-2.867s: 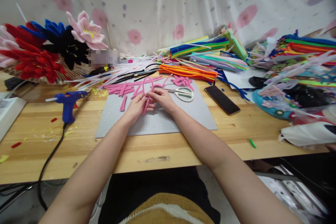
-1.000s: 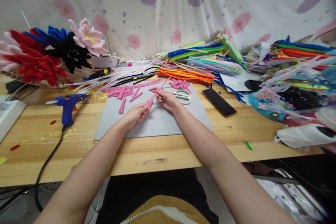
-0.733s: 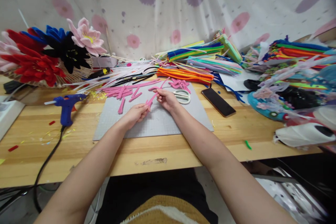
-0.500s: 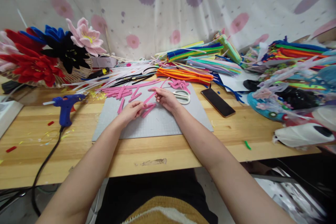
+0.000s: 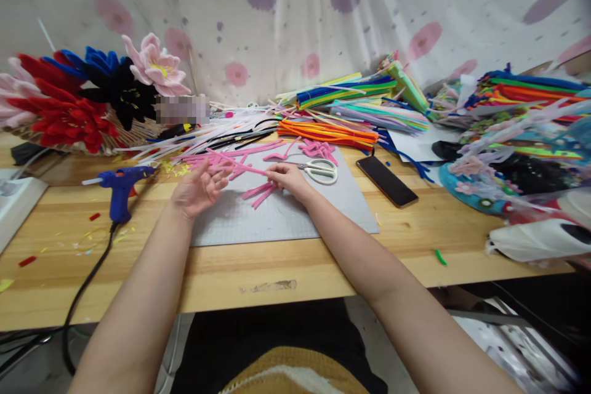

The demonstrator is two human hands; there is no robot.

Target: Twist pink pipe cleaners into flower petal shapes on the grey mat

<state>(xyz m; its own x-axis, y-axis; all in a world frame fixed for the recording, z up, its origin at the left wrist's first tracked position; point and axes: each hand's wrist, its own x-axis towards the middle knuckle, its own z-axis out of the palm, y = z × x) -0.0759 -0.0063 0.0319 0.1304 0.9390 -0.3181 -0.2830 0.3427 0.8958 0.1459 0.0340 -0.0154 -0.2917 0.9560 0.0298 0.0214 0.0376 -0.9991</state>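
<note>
A pink pipe cleaner (image 5: 249, 168) stretches leftward from my right hand (image 5: 289, 180), pinched in its fingertips. My left hand (image 5: 199, 189) is turned palm up with its fingers apart, near the far end of that stem; I cannot tell whether it touches it. Short pink pipe cleaner pieces (image 5: 261, 199) lie on the grey cutting mat (image 5: 240, 228) below my right fingers. Behind the hands are more cut pink pieces, partly hidden by my left hand. Bent pink pipe cleaners (image 5: 317, 149) and white-handled scissors (image 5: 322, 172) rest on the mat past my right hand.
A blue glue gun (image 5: 120, 191) with a black cord stands at left, near fluffy flowers (image 5: 74, 123). A phone (image 5: 386, 180) lies right of the mat. Bundled pipe cleaners (image 5: 327, 133) line the back. A white roll (image 5: 530, 237) is at the right edge.
My left hand has let go of the pink pipe cleaner, opened and moved left. The right hand has lowered slightly, still gripping the stem, which now lies flatter.
</note>
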